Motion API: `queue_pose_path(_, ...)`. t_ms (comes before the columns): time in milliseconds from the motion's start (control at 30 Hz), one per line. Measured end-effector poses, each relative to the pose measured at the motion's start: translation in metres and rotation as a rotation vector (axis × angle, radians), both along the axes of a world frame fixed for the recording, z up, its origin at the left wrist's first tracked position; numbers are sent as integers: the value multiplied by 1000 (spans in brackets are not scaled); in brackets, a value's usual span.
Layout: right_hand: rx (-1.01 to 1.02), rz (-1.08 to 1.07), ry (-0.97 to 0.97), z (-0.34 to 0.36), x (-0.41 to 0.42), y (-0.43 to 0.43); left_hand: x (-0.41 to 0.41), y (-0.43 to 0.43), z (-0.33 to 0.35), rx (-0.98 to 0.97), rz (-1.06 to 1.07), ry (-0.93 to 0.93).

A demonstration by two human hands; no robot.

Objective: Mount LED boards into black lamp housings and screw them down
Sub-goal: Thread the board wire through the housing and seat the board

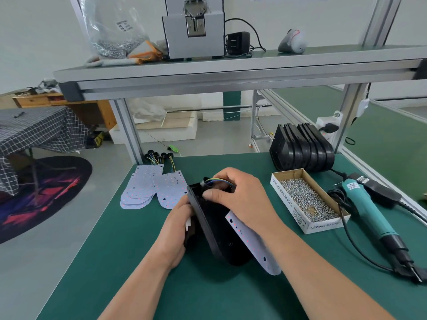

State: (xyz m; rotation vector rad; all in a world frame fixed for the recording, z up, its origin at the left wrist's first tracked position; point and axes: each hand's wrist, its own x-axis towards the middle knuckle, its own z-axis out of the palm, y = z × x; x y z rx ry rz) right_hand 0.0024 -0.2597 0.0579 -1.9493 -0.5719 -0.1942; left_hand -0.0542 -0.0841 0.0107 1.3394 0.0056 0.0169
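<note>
Spare LED boards lie fanned at the left of a green table. At centre, the left hand has its grip clamped on the side of a black lamp housing, which is tilted on edge. The right hand, its grip pinched on coloured wires at the housing's upper end, partly covers an LED board leaning against the housing. To the right sit a box of screws, stacked housings and a teal electric screwdriver.
</note>
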Motion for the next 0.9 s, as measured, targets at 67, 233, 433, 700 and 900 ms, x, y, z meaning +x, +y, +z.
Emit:
queue_pose_path(67,85,64,37,0,2,-1,-2,-1,1,-81,-33,16)
queue_pose_path(233,238,149,100,2,5,-2,-3,1,-1,-208,-88,76)
queue_pose_path(433,265,190,204,3,3,-2,0,-4,-5,-147,-137,-5)
queue_pose_path(700,314,243,245,0,5,1,-1,-2,-6,-225,-154,-22)
queue_pose_path(900,323,288,310,2,5,-1,-3,-1,-2,-241,-180,13)
